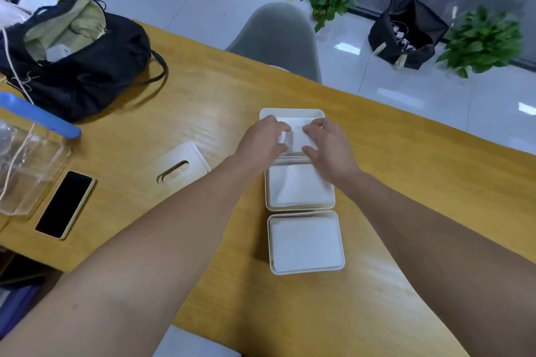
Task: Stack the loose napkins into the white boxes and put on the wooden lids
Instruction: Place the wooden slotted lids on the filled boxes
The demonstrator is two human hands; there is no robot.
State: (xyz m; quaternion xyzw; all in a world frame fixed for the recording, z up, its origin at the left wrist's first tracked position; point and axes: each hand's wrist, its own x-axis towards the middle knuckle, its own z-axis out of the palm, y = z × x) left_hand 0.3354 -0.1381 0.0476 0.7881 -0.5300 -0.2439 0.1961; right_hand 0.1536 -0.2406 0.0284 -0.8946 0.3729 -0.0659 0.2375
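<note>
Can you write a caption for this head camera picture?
Both hands press napkins into the farthest white box.
</note>
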